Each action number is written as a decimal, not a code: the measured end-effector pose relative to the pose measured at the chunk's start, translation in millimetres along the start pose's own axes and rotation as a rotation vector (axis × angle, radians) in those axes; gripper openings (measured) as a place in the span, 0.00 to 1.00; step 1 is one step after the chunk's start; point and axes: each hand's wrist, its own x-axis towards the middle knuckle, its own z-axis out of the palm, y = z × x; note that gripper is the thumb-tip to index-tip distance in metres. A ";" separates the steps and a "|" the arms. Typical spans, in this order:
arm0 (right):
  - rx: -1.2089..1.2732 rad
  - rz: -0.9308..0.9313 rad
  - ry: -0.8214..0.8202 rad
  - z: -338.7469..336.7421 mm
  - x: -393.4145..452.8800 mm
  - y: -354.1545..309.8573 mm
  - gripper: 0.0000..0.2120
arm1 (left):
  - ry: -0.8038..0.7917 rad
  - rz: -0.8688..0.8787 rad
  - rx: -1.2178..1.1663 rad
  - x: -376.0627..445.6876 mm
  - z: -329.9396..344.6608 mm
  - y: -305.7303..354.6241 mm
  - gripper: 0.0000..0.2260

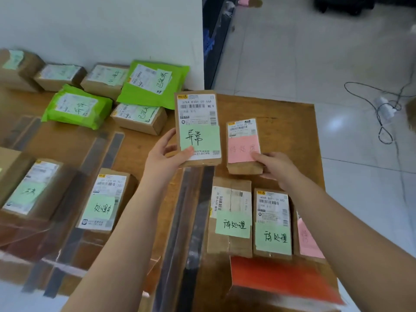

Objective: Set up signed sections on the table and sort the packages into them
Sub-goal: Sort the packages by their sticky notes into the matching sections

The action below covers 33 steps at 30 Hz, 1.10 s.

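Note:
My left hand (167,154) grips a brown box with a green handwritten note (198,122) by its lower left corner, lifted above the wooden table (281,111). My right hand (273,166) holds the near right corner of a smaller box with a pink note (243,143) that rests on the table beside it. Two boxes with green notes (231,217) (272,224) and one with a pink note (307,239) lie in a row just under my right arm. Dark tape strips (193,221) run across the table between groups of packages.
Green mailer bags (77,106) (153,83) and several brown boxes (139,118) sit at the back left by the white wall. More boxes with green notes (104,200) (31,188) lie at left. A red-orange sheet (279,278) lies at the near edge. Cables (382,104) trail on the tiled floor at right.

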 end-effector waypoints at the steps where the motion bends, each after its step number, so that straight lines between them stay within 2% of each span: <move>1: -0.037 0.016 0.007 2.0 4.3 3.0 0.09 | -0.018 -0.002 -0.003 2.6 -0.5 -0.6 0.27; 6: -0.209 0.076 0.012 10.5 15.3 16.6 0.16 | -0.064 -0.005 -0.023 8.2 -3.1 -3.4 0.27; 9: -0.428 0.058 0.035 16.2 10.6 16.1 0.22 | -0.065 -0.001 -0.045 4.4 -6.5 -2.2 0.29; 12: -0.571 -0.128 0.189 24.2 -9.6 3.7 0.26 | -0.050 0.019 -0.044 -8.2 -10.9 1.6 0.29; 15: -0.401 -0.416 0.232 33.7 -48.2 -12.7 0.25 | -0.022 0.061 -0.054 -32.0 -14.5 7.0 0.27; 17: -0.190 -0.531 0.122 42.3 -83.0 -21.9 0.22 | -0.005 0.089 -0.059 -52.8 -16.8 9.5 0.27; 20: 0.033 -0.556 -0.114 57.0 -132.0 -24.3 0.19 | 0.011 0.121 -0.087 -88.2 -21.5 11.5 0.26; 24: 0.098 -0.634 -0.288 78.6 -183.6 -9.0 0.13 | 0.156 0.177 -0.115 -150.8 -37.0 6.3 0.24; 33: 0.080 -0.666 -0.526 145.1 -265.0 30.1 0.12 | 0.429 0.171 -0.121 -278.8 -101.3 -22.2 0.25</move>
